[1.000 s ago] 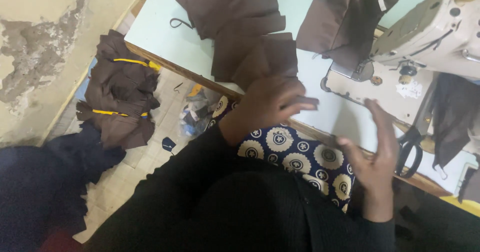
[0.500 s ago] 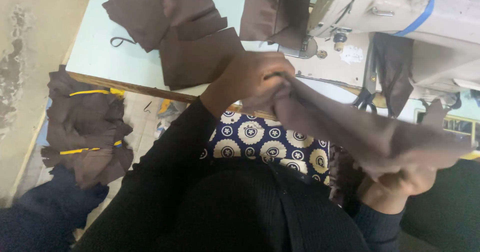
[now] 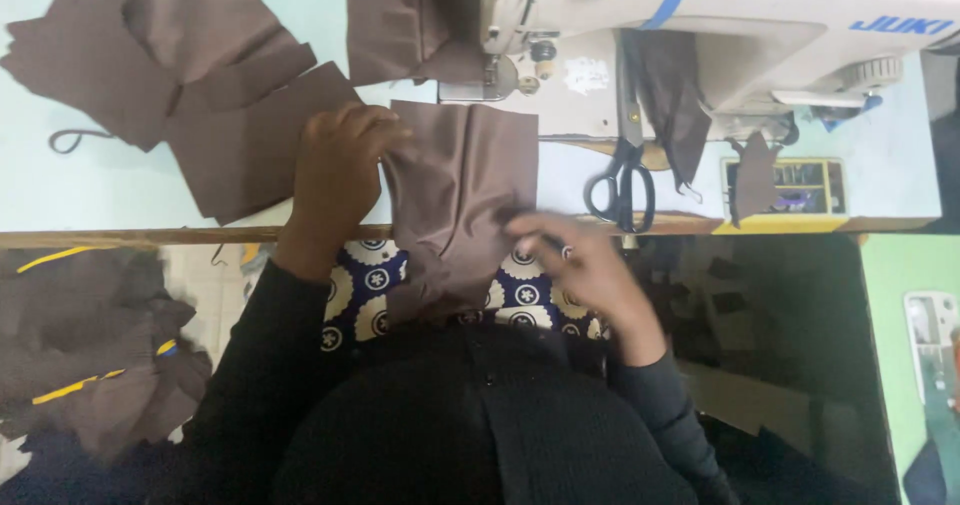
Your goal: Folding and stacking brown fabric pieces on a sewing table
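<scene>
Moved: brown fabric piece (image 3: 462, 200) now laid flat on table (image 3: 120, 200) | hands: left (image 3: 338, 170), right (image 3: 575, 260) open, pressing it

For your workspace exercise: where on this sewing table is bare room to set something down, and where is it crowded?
Bare pale tabletop lies along the front edge left of the stacked brown fabric pieces, and at the right end beyond the small yellow tray. Crowded: the middle, with both hands on the brown fabric panel, black scissors and white sewing machine.

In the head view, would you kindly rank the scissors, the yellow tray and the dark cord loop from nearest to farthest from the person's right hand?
From the right hand:
1. Scissors, just above, at the table edge.
2. Yellow tray, further right, beside the sewing machine.
3. Dark cord loop, far left on the table.
</scene>
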